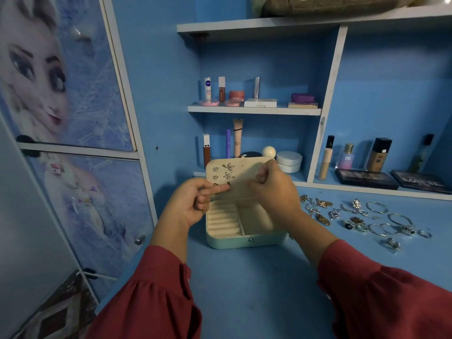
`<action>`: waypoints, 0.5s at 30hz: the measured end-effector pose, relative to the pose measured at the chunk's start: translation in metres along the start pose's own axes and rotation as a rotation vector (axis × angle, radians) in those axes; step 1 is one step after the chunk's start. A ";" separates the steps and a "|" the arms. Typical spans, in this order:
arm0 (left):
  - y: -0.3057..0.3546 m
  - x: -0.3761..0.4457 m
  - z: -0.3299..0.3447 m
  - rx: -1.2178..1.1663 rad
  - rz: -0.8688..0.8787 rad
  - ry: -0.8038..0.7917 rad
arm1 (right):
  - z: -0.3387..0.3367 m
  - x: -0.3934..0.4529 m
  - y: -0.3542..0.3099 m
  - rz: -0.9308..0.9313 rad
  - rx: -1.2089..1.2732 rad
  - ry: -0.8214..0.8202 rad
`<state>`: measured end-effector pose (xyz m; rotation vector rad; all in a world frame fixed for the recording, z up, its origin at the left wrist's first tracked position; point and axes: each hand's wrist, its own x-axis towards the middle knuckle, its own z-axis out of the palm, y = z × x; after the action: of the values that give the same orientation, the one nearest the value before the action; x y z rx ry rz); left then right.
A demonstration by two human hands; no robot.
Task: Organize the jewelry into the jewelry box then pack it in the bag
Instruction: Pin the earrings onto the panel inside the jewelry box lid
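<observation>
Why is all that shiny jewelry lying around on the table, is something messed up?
Nothing looks broken or spilled. The loose jewelry is spread on the blue table right of the open jewelry box, not yet packed. Both hands, left hand and right hand, are at the lid's earring panel.

Bare desk (244, 277) before jewelry box (244, 241); loose jewelry (362, 216) crowds right; cupboard (80, 167) left.

1. Both forearms, in dark red sleeves gathered at the wrists, reach forward and converge at mid-frame.
2. The left hand (193, 201) is raised, back toward the camera, forefinger extended rightward with its tip pressing a small earring (228, 183), the other fingers curled.
3. The right hand (274, 189) is held opposite, fingers bunched into a pinch; what it pinches cannot be seen.
</observation>
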<state>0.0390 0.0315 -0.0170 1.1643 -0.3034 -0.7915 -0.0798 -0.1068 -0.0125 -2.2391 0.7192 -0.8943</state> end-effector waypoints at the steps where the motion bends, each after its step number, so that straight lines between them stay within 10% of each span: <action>1: 0.001 -0.001 0.000 -0.038 -0.011 -0.008 | -0.009 0.000 0.004 0.007 -0.006 -0.007; 15: -0.003 0.001 -0.006 -0.182 -0.134 -0.085 | -0.099 -0.006 0.076 0.098 0.067 -0.190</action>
<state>0.0421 0.0340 -0.0221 0.9890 -0.2200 -0.9679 -0.1761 -0.1860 -0.0107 -2.1737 0.6938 -0.6390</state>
